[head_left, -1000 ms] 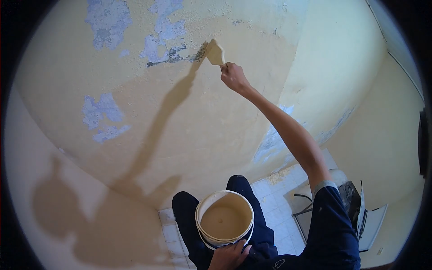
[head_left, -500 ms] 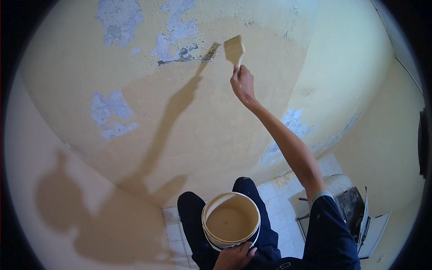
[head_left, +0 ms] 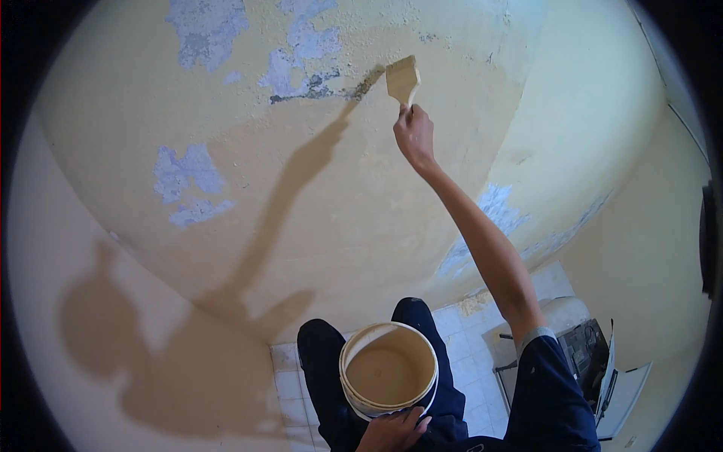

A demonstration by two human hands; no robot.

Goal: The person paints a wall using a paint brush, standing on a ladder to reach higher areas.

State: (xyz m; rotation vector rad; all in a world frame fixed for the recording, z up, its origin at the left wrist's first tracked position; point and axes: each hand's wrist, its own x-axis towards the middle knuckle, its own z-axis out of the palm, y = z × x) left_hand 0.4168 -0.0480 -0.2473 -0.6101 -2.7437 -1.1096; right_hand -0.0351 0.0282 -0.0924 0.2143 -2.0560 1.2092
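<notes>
A wide, flat brush [head_left: 404, 77] is held by its handle in my right hand [head_left: 415, 137], raised at arm's length against the wall [head_left: 361, 181]. Its bristle end points up. Between my legs stands a round bucket [head_left: 351, 399] with tan liquid [head_left: 384, 373] in it. My left hand [head_left: 395, 431] has its fingers over the bucket's near rim. Above and to the left of the brush, the wall has bare bluish patches [head_left: 207, 32] and a dark rough strip [head_left: 309, 92].
More peeled patches [head_left: 188, 181] mark the wall at the left and low on the right [head_left: 497, 211]. On the tiled floor [head_left: 474, 361] at the right stand a dark appliance [head_left: 584, 350] and a pale rounded object [head_left: 565, 313]. Shadows fall on the left walls.
The brush and my right hand have shifted slightly to the right in view. The wall patches have also shifted a little. My left hand is still at the bucket.
</notes>
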